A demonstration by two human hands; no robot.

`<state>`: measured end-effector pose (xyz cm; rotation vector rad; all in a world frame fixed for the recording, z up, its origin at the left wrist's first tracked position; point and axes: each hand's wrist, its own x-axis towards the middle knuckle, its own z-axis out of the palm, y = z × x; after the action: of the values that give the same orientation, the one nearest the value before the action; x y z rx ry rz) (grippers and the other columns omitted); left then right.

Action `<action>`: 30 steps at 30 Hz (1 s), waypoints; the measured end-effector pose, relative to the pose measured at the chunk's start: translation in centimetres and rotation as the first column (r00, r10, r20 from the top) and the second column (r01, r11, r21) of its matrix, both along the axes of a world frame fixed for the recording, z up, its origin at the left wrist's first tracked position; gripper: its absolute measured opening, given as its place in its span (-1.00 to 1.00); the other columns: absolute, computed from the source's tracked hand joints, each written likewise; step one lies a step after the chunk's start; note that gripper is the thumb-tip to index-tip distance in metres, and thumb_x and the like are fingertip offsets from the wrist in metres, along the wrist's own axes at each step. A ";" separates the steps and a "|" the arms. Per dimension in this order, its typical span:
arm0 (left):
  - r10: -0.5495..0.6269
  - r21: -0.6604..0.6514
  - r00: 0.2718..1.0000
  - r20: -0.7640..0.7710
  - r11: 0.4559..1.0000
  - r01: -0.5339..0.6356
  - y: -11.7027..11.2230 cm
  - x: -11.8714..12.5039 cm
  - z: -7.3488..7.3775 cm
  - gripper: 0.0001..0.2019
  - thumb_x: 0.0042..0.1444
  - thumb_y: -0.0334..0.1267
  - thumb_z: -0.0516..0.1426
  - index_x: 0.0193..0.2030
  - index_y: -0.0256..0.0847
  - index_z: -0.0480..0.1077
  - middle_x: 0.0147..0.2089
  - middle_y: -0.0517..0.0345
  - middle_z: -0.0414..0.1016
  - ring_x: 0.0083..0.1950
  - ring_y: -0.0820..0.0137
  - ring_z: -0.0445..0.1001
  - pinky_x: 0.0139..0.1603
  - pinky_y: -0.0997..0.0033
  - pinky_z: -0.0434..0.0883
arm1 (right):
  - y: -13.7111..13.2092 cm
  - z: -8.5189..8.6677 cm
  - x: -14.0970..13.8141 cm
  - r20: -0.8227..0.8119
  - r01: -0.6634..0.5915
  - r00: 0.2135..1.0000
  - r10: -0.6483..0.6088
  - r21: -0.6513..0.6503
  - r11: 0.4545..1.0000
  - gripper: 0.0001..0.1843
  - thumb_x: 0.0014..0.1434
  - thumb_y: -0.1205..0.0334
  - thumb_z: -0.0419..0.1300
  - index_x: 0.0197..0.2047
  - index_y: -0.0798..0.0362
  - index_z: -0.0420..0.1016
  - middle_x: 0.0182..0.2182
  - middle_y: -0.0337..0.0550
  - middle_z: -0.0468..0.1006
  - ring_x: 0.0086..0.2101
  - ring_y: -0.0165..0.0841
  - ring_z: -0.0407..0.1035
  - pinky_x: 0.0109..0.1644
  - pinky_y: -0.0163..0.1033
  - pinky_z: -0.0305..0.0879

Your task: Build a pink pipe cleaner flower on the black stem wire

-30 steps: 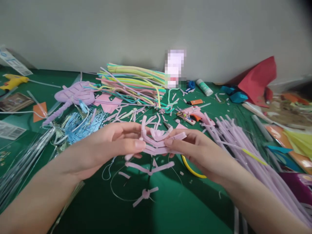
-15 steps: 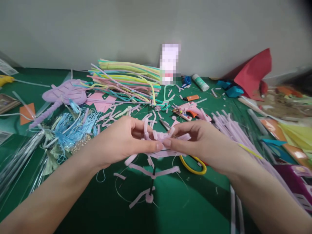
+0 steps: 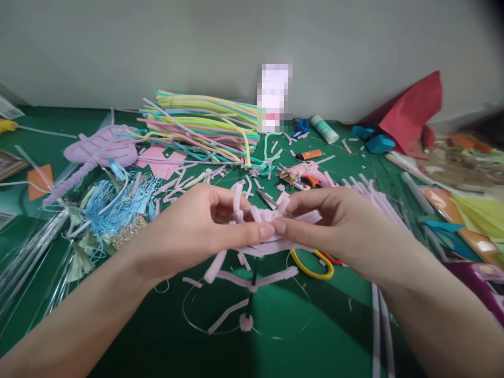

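Note:
Between my two hands is a pale pink-lilac pipe cleaner frame (image 3: 271, 248), made of short fuzzy lengths along a dark stem that reaches toward me. My left hand (image 3: 205, 220) is closed on its left side, thumb pressed at the middle. From the right, my right hand (image 3: 325, 223) pinches the same frame, and the thumb tips nearly meet. Lower on the stem are a V-shaped pipe cleaner piece (image 3: 254, 286) and a round pink bobble (image 3: 246, 322). A thin clear thread (image 3: 184, 310) loops around below. My fingers hide part of the frame's middle.
Yellow-handled scissors (image 3: 313, 265) lie under my right hand. Behind are cut pipe cleaner bits, a pink glue gun (image 3: 305, 173), an orange lighter (image 3: 309, 155) and a bundle of coloured pipe cleaners (image 3: 205, 126). Blue tassels (image 3: 114, 202) and a lilac fan-shaped piece (image 3: 104, 149) lie left.
The pipe cleaner frame and both hands have shifted slightly right. A pipe cleaner end at the lower left now points more steeply down. Both hands keep their hold.

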<state>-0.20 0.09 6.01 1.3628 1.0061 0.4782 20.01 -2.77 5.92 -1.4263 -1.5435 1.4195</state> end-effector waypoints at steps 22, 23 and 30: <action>-0.037 0.014 0.980 -0.198 0.999 0.040 0.2 -0.5 -0.4 -0.95 -0.06 -0.25 0.29 -0.45 -0.10 0.51 -0.46 0.27 0.55 -0.40 0.38 0.51 -0.43 0.53 0.39 | -2.0 1.4 0.7 0.497 -0.106 0.828 -0.258 0.591 0.800 -0.90 0.11 0.13 0.29 -0.27 -0.19 0.63 -0.07 -0.13 0.48 0.00 -0.11 0.42 -0.07 -0.04 0.43; -0.036 0.011 0.980 -0.197 0.999 0.039 0.2 -0.4 -0.4 -0.95 -0.06 -0.25 0.29 -0.45 -0.10 0.51 -0.46 0.27 0.55 -0.39 0.38 0.51 -0.43 0.53 0.40 | -1.9 1.3 0.6 0.504 -0.113 0.824 -0.260 0.596 0.795 -0.90 0.11 0.14 0.29 -0.27 -0.19 0.63 -0.07 -0.13 0.48 0.00 -0.12 0.42 -0.08 -0.05 0.43; -0.036 0.034 0.981 -0.192 0.998 0.043 0.2 -0.5 -0.7 -0.94 -0.04 -0.24 0.30 -0.45 -0.10 0.51 -0.44 0.27 0.55 -0.35 0.36 0.53 -0.39 0.52 0.43 | -1.3 0.8 0.3 0.478 -0.100 0.845 -0.238 0.580 0.808 -0.93 0.10 0.21 0.27 -0.34 -0.15 0.60 -0.13 -0.17 0.46 -0.04 -0.20 0.42 -0.08 -0.10 0.39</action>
<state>-0.68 0.28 5.36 1.4812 1.1290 0.3417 20.30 -4.11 6.70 -1.5056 -2.0065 0.3954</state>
